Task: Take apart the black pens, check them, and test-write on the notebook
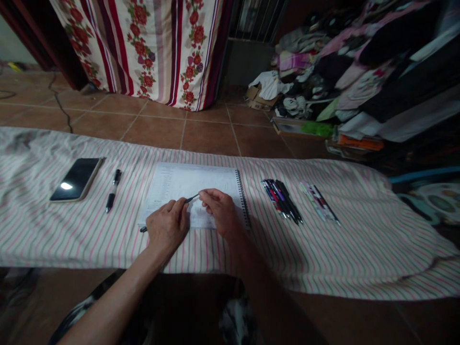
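Observation:
A dark pen (pixel 190 198) lies across the lower part of a spiral notebook (pixel 194 184) that is open on a striped cloth (pixel 323 249). My left hand (pixel 168 226) is closed round the pen's body. One end of the pen pokes out at the hand's left side. My right hand (pixel 221 210) pinches the pen's other end with thumb and forefinger. Both hands rest on the notebook's near edge.
A phone (pixel 76 178) and a black pen (pixel 113 190) lie left of the notebook. Right of it lie a bunch of several pens (pixel 282 200) and a few patterned ones (pixel 319 202). Brown floor tiles, a floral curtain (pixel 154 48) and piled clothes (pixel 345 67) lie beyond.

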`<state>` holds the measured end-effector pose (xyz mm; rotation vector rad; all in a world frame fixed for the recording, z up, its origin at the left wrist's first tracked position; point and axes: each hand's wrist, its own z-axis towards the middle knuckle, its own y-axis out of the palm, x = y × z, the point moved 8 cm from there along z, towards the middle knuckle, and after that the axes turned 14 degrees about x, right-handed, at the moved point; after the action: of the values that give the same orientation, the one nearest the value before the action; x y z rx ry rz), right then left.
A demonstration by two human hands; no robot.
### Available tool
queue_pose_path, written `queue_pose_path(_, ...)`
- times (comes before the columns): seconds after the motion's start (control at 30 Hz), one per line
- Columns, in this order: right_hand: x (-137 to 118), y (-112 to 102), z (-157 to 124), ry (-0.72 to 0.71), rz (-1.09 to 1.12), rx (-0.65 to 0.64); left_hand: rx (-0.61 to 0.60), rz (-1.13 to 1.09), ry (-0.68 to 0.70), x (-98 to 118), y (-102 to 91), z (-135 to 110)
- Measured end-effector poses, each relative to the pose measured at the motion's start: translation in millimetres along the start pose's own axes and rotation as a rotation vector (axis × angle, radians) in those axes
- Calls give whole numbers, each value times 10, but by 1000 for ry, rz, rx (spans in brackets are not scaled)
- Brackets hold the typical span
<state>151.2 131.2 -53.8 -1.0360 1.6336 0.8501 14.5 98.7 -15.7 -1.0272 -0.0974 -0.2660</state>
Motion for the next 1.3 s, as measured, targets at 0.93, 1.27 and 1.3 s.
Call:
queue_pose_path(0.93,104,-592,351,55,231,273,-37,35,25,-5,22,8)
queue_pose_path(1.27,65,-644,274,151,166,284,-38,32,22,-12,28,20)
queue_pose_path(1.3,58,-651,270,149,165,290,-43,34,20,-12,31,19)
